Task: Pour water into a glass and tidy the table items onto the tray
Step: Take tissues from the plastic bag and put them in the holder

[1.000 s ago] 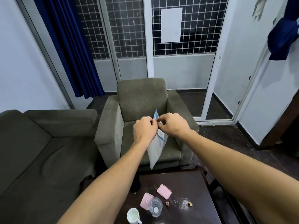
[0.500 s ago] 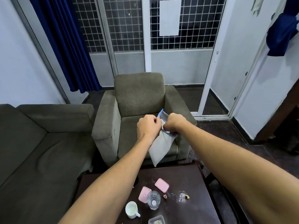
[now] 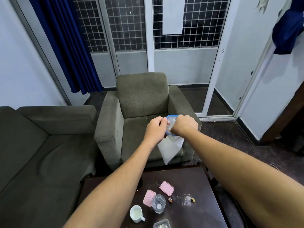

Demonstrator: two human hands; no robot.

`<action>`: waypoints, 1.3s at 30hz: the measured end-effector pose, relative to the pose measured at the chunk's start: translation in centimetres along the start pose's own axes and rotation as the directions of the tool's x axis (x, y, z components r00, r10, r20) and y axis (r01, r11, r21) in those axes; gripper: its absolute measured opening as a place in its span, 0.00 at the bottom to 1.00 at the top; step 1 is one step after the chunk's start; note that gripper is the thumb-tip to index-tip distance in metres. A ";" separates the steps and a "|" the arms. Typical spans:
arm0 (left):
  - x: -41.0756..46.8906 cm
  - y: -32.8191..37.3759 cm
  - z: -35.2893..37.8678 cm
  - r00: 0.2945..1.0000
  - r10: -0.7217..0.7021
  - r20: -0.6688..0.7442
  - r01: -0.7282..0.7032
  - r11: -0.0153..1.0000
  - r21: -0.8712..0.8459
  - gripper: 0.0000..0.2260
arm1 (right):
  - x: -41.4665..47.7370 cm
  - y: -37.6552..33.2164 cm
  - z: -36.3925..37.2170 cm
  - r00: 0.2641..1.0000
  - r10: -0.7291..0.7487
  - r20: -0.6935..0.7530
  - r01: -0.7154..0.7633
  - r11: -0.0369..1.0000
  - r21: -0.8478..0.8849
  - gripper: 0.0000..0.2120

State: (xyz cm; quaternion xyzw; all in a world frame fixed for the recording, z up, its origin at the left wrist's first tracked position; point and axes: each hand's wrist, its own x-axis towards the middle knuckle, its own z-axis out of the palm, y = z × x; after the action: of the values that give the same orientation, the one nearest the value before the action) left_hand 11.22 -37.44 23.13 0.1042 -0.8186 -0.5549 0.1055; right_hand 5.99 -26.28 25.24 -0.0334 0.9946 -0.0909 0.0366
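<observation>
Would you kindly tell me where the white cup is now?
Head view: the white cup sits on the dark table, lower centre, left of the glass.

The left hand (image 3: 156, 129) and right hand (image 3: 185, 125) drew apart, and the bag's (image 3: 171, 148) blue-edged mouth, pinched flat a second before, spread open between them. A clear container (image 3: 162, 224) came into view at the table's (image 3: 197, 178) near edge.
</observation>
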 end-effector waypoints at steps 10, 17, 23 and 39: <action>0.6 0.6 0.1 0.999 0.021 0.042 -0.019 0.998 -0.053 0.15 | 0.7 -0.4 0.6 0.989 -0.017 -0.148 0.015 1.000 -0.019 0.26; 1.2 0.3 0.2 1.000 -0.013 -0.001 0.013 0.995 -0.103 0.13 | 1.1 0.2 0.1 0.998 -0.027 -0.051 0.026 0.999 -0.025 0.06; 0.8 -0.6 1.4 0.997 -0.029 -0.066 0.035 0.995 0.088 0.15 | 1.3 0.3 0.0 0.995 -0.012 0.098 -0.001 0.991 0.132 0.16; -2.1 -1.4 6.5 0.987 -0.155 0.046 0.151 0.986 0.071 0.12 | 1.9 4.3 -0.8 0.979 -0.011 0.202 -0.011 0.994 0.105 0.01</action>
State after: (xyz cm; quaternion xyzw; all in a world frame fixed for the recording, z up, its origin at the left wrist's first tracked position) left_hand 11.42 -31.60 19.39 0.1557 -0.8287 -0.5362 0.0379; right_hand 3.80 -22.02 25.13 -0.0404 0.9795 -0.1396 0.1392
